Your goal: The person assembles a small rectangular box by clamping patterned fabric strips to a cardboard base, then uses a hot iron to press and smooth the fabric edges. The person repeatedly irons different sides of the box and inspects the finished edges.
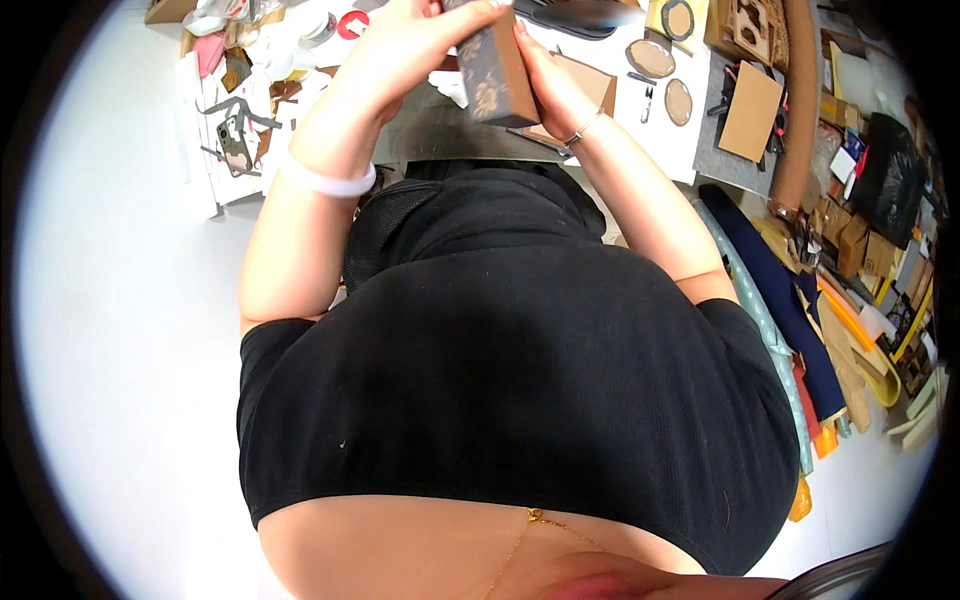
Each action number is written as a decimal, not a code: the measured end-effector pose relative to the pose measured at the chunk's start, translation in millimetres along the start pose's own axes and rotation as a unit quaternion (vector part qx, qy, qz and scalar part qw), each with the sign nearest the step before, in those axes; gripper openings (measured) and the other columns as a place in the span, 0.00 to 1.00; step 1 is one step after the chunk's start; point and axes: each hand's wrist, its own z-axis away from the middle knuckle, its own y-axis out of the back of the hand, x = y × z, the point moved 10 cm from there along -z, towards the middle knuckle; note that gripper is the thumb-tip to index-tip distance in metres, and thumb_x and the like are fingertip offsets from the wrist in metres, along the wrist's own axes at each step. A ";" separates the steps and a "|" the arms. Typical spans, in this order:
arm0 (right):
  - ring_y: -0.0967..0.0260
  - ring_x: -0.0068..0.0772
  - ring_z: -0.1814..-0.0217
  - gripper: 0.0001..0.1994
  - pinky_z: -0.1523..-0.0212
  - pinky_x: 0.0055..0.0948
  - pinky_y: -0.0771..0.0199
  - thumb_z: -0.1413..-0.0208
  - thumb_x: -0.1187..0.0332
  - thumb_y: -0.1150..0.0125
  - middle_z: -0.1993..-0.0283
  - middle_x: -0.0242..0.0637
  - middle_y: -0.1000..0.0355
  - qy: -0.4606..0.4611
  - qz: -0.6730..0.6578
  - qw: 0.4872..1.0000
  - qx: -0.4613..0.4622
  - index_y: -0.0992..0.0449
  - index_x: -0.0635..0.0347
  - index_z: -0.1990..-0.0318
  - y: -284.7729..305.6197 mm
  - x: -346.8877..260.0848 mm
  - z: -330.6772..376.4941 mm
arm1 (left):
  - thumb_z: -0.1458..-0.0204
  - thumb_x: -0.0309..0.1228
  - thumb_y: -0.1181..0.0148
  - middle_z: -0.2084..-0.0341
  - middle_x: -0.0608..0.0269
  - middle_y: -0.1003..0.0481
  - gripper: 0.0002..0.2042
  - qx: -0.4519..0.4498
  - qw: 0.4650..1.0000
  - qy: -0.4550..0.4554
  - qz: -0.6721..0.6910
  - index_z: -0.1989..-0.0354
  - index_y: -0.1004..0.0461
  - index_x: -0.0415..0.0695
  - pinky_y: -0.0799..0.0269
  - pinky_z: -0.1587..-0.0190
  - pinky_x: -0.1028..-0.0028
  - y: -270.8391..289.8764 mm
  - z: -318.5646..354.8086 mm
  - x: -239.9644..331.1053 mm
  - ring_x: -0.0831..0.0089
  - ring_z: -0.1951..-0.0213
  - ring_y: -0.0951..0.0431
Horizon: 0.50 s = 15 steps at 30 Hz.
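Between my two hands, above the near edge of the white worktable (625,125), is a rectangular block (497,75). One long face is dark grey with worn tan patches, and the side beside it is plain brown. My left hand (425,38) grips it from the left, its thumb reaching over the far end; the other fingers are partly cut off by the upper edge. Against the brown side, my right hand (545,80) closes with its fingers along the block. Behind the right hand lies a flat brown sheet (592,82), partly covered.
Oval tan pieces (678,102) and a small slim tool (647,104) lie right of my hands. Farther right are a brown board (750,112) and a long brown roll (797,100). A phone case (236,140) sits among scraps at left. Fabric rolls (775,290) lean beside the table.
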 end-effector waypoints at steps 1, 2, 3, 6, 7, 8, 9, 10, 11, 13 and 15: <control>0.28 0.30 0.38 0.32 0.39 0.33 0.26 0.27 0.42 0.61 0.37 0.41 0.28 0.016 -0.051 0.998 -0.028 0.37 0.59 0.30 -7.7 -11.5 2.4 | 0.44 0.37 0.32 0.57 0.53 0.19 0.26 -0.047 0.996 -0.044 0.057 0.41 0.28 0.33 0.25 0.56 0.74 -11.5 9.3 15.0 0.71 0.58 0.19; 0.26 0.27 0.40 0.29 0.41 0.30 0.23 0.25 0.45 0.65 0.37 0.38 0.28 0.022 -0.079 0.997 -0.010 0.37 0.56 0.30 -16.6 -23.8 9.2 | 0.42 0.34 0.33 0.54 0.55 0.21 0.25 -0.057 0.990 -0.092 0.091 0.40 0.30 0.33 0.26 0.51 0.75 -17.1 16.8 16.7 0.74 0.53 0.21; 0.25 0.29 0.40 0.30 0.40 0.30 0.22 0.26 0.43 0.66 0.37 0.39 0.28 0.028 -0.075 0.997 -0.003 0.36 0.55 0.30 -20.4 -31.6 16.2 | 0.40 0.31 0.34 0.51 0.57 0.22 0.25 -0.067 0.980 -0.140 0.124 0.38 0.32 0.32 0.27 0.47 0.75 -22.5 25.6 16.8 0.76 0.49 0.22; 0.26 0.28 0.39 0.32 0.39 0.30 0.24 0.26 0.41 0.65 0.37 0.38 0.27 0.059 -0.115 0.990 -0.063 0.37 0.54 0.29 -29.8 -40.7 17.3 | 0.42 0.20 0.36 0.36 0.52 0.32 0.34 -0.119 0.964 -0.179 0.154 0.28 0.45 0.30 0.36 0.32 0.69 -37.7 56.2 32.9 0.68 0.34 0.33; 0.26 0.28 0.39 0.32 0.38 0.29 0.24 0.26 0.41 0.65 0.37 0.38 0.27 0.070 -0.114 0.988 -0.078 0.36 0.55 0.29 -30.5 -42.3 17.2 | 0.42 0.18 0.37 0.36 0.52 0.32 0.35 -0.117 0.967 -0.166 0.156 0.28 0.46 0.31 0.36 0.33 0.70 -38.7 63.2 36.9 0.68 0.34 0.32; 0.26 0.27 0.39 0.31 0.39 0.28 0.25 0.26 0.42 0.65 0.37 0.38 0.27 0.078 -0.110 0.988 -0.070 0.36 0.55 0.30 -30.6 -43.5 15.8 | 0.44 0.22 0.34 0.41 0.53 0.29 0.34 -0.100 0.966 -0.169 0.168 0.30 0.42 0.31 0.32 0.36 0.70 -38.2 70.2 42.3 0.69 0.38 0.29; 0.26 0.27 0.40 0.31 0.40 0.27 0.25 0.26 0.42 0.64 0.37 0.38 0.27 0.085 -0.106 0.989 -0.061 0.35 0.55 0.30 -29.8 -44.9 14.9 | 0.46 0.25 0.31 0.45 0.54 0.26 0.33 -0.083 0.965 -0.171 0.181 0.33 0.39 0.31 0.28 0.39 0.69 -37.7 75.5 47.1 0.70 0.41 0.25; 0.26 0.26 0.40 0.30 0.40 0.27 0.26 0.26 0.43 0.63 0.37 0.38 0.27 0.080 -0.103 0.990 -0.046 0.35 0.55 0.30 -35.4 -56.2 24.6 | 0.47 0.23 0.31 0.43 0.55 0.28 0.36 -0.090 0.967 -0.164 0.173 0.31 0.41 0.32 0.30 0.37 0.69 -37.6 79.8 49.8 0.70 0.39 0.27; 0.27 0.25 0.41 0.30 0.41 0.27 0.26 0.26 0.43 0.62 0.38 0.38 0.27 0.090 -0.115 0.988 -0.043 0.34 0.56 0.31 -35.8 -59.6 24.7 | 0.47 0.22 0.31 0.41 0.55 0.29 0.38 -0.097 0.969 -0.157 0.166 0.29 0.44 0.33 0.32 0.34 0.69 -35.5 82.9 52.0 0.69 0.37 0.29; 0.23 0.35 0.44 0.32 0.48 0.34 0.17 0.30 0.37 0.59 0.43 0.41 0.24 0.136 -0.073 0.986 -0.060 0.34 0.50 0.31 -38.9 -70.1 22.8 | 0.48 0.20 0.32 0.40 0.55 0.31 0.40 -0.101 0.971 -0.156 0.151 0.27 0.46 0.34 0.35 0.32 0.68 -34.8 88.6 56.5 0.68 0.35 0.32; 0.23 0.32 0.43 0.33 0.47 0.32 0.18 0.30 0.36 0.60 0.43 0.38 0.24 0.144 -0.078 0.985 -0.045 0.32 0.51 0.32 -40.3 -74.7 29.4 | 0.48 0.19 0.33 0.40 0.56 0.31 0.39 -0.093 0.972 -0.166 0.136 0.28 0.45 0.34 0.35 0.32 0.68 -33.8 93.5 61.3 0.69 0.35 0.31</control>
